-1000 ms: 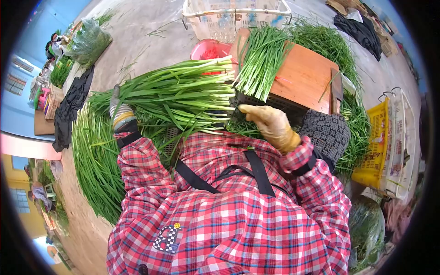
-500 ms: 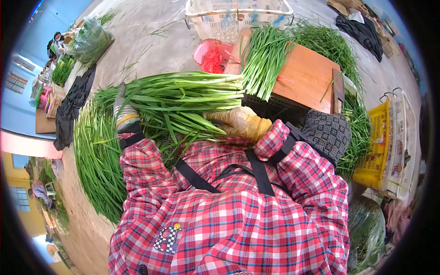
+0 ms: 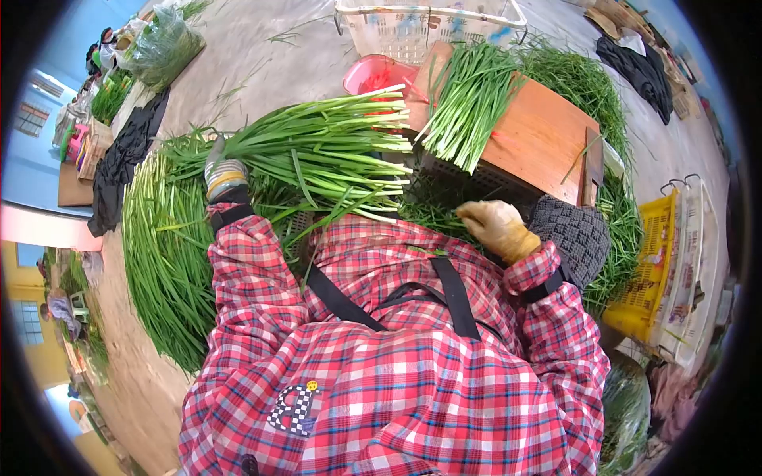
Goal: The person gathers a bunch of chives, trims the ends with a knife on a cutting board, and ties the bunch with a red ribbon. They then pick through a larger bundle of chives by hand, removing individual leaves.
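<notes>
My left hand (image 3: 227, 176), in a striped glove, is closed round the leafy end of a loose bunch of garlic chives (image 3: 333, 143). The pale stem ends fan out to the right above my lap. My right hand (image 3: 498, 228), in a cream and yellow glove, is apart from the bunch, near my right knee. Its fingers are curled together, and what they hold, if anything, is hidden. Beyond it, a neat bundle of chives (image 3: 472, 103) lies on a wooden board (image 3: 544, 143).
A large heap of chives (image 3: 163, 262) lies at my left, and more chives (image 3: 575, 83) lie behind the board. A pink basin (image 3: 373, 73) holds red ties. A white crate (image 3: 429, 36) stands at the back, a yellow crate (image 3: 647, 262) at the right. A knife (image 3: 592, 166) rests at the board's edge.
My right hand has left the bunch and moved right, towards my knee. The stem ends in my left hand have spread apart and tilted upward. The view has shifted slightly.
</notes>
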The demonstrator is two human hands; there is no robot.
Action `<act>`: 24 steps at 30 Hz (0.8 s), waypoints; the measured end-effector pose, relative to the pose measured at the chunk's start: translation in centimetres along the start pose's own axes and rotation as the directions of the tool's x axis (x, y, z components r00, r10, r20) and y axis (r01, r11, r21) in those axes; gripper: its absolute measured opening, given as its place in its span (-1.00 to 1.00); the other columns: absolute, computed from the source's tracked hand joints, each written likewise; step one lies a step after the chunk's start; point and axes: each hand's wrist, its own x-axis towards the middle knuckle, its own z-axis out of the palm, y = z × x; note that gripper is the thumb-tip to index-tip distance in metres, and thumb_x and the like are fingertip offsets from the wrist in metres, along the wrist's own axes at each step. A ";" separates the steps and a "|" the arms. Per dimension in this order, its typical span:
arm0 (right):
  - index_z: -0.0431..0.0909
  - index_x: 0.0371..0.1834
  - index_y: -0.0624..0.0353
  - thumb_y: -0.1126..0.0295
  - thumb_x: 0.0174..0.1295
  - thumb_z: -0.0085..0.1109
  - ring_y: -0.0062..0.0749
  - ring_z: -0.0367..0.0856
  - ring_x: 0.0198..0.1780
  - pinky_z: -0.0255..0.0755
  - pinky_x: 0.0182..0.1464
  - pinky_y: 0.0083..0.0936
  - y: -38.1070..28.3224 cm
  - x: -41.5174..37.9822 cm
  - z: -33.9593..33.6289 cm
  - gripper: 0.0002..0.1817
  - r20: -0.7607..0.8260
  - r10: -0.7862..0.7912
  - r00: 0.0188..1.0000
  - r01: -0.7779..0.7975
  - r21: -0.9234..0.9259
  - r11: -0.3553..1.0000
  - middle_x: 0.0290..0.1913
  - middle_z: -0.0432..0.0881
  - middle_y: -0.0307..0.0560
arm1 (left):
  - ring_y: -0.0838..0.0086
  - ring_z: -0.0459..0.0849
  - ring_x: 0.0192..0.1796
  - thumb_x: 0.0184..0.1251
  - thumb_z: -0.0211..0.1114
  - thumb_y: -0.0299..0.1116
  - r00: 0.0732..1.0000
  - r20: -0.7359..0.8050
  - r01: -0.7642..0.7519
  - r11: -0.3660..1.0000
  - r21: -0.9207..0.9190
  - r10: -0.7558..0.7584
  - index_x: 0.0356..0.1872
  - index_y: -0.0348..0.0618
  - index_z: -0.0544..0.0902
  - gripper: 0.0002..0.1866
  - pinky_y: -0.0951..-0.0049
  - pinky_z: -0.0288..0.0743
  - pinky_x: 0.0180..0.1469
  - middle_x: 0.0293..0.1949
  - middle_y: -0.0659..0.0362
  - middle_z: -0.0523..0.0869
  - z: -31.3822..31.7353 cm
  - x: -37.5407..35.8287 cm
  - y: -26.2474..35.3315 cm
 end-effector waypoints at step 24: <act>0.50 0.02 0.02 0.26 0.17 0.11 -0.11 0.63 -0.46 0.48 -0.39 -0.20 -6.3 7.0 3.9 -0.66 -0.171 -0.139 0.975 0.109 -0.172 0.979 -0.52 0.61 -0.05 | 0.31 0.55 0.05 0.50 -0.13 -0.32 0.988 0.087 0.156 0.840 -0.520 -0.129 0.12 -0.26 0.49 -0.65 0.37 0.33 0.22 0.06 0.05 0.63 3.1 2.7 -0.2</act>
